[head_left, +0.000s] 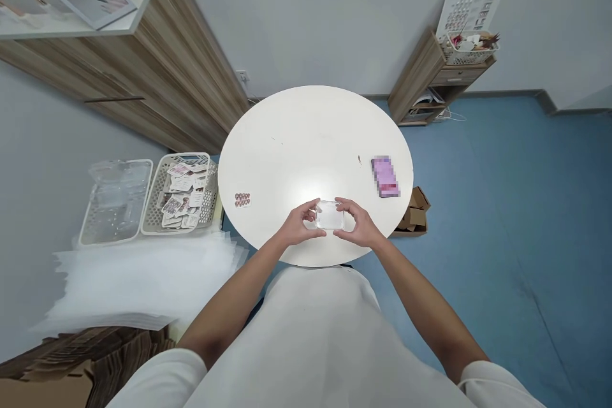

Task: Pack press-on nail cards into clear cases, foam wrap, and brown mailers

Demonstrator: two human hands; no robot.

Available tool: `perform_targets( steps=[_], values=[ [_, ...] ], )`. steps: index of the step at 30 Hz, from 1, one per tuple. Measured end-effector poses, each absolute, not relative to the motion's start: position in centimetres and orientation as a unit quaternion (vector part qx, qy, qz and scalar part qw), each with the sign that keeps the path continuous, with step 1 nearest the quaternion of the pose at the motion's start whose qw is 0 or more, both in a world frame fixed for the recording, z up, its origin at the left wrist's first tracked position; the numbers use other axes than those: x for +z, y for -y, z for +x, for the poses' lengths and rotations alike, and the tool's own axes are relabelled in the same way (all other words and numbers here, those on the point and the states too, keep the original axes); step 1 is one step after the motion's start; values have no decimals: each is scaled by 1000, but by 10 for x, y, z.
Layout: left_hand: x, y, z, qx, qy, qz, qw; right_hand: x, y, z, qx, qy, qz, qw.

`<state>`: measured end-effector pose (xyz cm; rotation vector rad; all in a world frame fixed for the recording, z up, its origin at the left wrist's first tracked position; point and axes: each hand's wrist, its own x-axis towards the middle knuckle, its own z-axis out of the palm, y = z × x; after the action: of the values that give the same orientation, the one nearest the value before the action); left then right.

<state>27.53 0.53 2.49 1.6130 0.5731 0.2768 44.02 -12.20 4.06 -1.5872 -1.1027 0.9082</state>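
A small clear plastic box (329, 217) is held between my two hands, over the near part of the round white table (306, 134). My left hand (301, 224) grips its left end with fingers and thumb. On the opposite end, my right hand (357, 224) has closed its fingers and thumb the same way. I cannot make out anything inside the box. Toward the left table edge lies a card of small reddish press-on nails (242, 199). A purple, blurred-out item (385, 176) rests near the right edge, and a tiny dark reddish piece (359, 159) lies beside it.
Left of the table stand a white basket of printed cards (155, 220) and another basket with clear plastic packaging (86, 229). White sheets (143, 274) are stacked nearer me. An open cardboard box (415, 217) sits on the floor at right. A wooden cabinet (191, 57) rises behind left.
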Motion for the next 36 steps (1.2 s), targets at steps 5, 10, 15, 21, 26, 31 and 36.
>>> perform_targets(
  steps=[5,10,15,21,26,31,36],
  values=[
    [27,-7,270,124,-236,706,655,40,120,436,361,460,-645,493],
    [27,-4,266,119,-250,651,707,44,113,435,370,461,-642,489],
    [24,-3,264,94,-263,591,757,45,109,438,396,440,-631,501],
    [13,-1,257,104,-324,591,731,39,103,442,440,402,-637,489],
    [4,7,254,111,-317,593,732,18,92,437,442,283,-683,509],
    [-1,14,252,126,-317,581,739,6,97,427,477,243,-679,502],
    [-6,18,252,133,-352,573,728,8,120,423,473,226,-665,532]
  ],
)
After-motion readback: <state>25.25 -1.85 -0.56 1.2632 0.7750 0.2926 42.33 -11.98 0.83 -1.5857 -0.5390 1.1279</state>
